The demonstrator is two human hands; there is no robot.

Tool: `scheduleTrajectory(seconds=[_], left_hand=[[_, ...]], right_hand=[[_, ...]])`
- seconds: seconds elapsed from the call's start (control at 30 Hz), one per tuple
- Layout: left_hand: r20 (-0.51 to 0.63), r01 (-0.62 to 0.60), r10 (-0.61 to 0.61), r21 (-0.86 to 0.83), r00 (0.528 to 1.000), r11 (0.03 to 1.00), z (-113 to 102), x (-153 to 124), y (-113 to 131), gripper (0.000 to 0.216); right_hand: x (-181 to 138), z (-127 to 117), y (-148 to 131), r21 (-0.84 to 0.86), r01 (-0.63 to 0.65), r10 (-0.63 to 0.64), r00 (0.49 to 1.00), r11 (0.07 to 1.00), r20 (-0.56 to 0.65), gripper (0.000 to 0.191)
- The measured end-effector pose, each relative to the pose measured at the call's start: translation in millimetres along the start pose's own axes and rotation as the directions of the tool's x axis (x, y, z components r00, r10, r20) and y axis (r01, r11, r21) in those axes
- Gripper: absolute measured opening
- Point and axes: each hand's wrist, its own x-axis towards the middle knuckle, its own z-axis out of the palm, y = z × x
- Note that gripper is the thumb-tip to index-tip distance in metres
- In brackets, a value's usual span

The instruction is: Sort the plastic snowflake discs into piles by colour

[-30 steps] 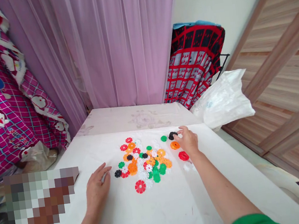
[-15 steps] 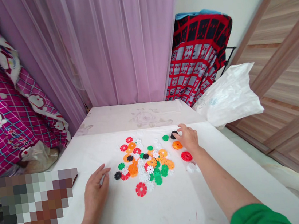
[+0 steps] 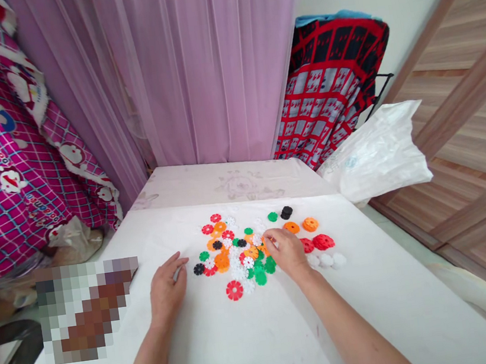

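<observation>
A loose spread of notched plastic discs in red, orange, green, white and black lies mid-table, with a large red disc [image 3: 234, 290] at its near edge. My right hand [image 3: 289, 255] is over the spread's right side, fingertips curled together by the orange discs [image 3: 261, 249]; anything between them is hidden. Resting left of the spread, my left hand [image 3: 167, 287] has its fingers apart and is empty. Sorted by colour on the right are black discs [image 3: 287, 212], a green disc [image 3: 273, 217], orange discs [image 3: 310, 224], red discs [image 3: 324, 242] and white discs [image 3: 338, 261].
The white table [image 3: 229, 351] has a floral cloth strip [image 3: 190, 186] along its back. A white plastic bag [image 3: 382, 151] sits beyond the right back corner. Purple curtains [image 3: 201, 68] hang behind, and a blurred-out patch [image 3: 86, 316] covers something at the left edge.
My right hand has left the black discs and come back leftward and nearer to the mixed spread. My left hand stays by the spread. The view has shifted slightly.
</observation>
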Motion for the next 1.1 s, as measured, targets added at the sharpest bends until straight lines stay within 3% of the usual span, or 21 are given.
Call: scheduleTrajectory(seconds=[0.23,0.47,0.6,0.73,0.83,0.97,1.1], left_hand=[[-0.004,0.001,-0.001,-0.015,1.0,1.0,0,-1,2,0.031],[0.021,0.024,-0.023,-0.033,1.0,0.999,0,-1,7,0.033],[0.021,0.028,-0.027,-0.035,0.999,0.999,-1,-1,8,0.034],[0.02,0.019,-0.019,-0.028,1.0,0.999,-1,-1,7,0.034],[0.02,0.014,-0.013,-0.02,1.0,1.0,-1,-1,7,0.034],[0.017,0.01,-0.01,-0.002,1.0,1.0,-3,-2,8,0.033],[0.011,-0.001,0.001,0.013,1.0,1.0,-3,-2,8,0.032]], right_hand=[[18,16,-46,-0.051,0.054,-0.042,0.974,0.997,0.221,0.02],[33,16,-55,-0.191,0.081,0.011,0.898,0.978,0.439,0.021],[36,16,-59,-0.243,0.145,-0.01,0.875,0.959,0.483,0.02],[35,17,-60,-0.241,0.133,-0.011,0.894,0.961,0.449,0.019],[37,12,-47,-0.188,0.025,0.045,0.933,0.982,0.357,0.02],[50,-6,-5,-0.182,-0.163,0.196,0.965,0.97,0.176,0.022],[65,-28,44,-0.244,-0.31,0.324,0.946,0.919,0.018,0.022]])
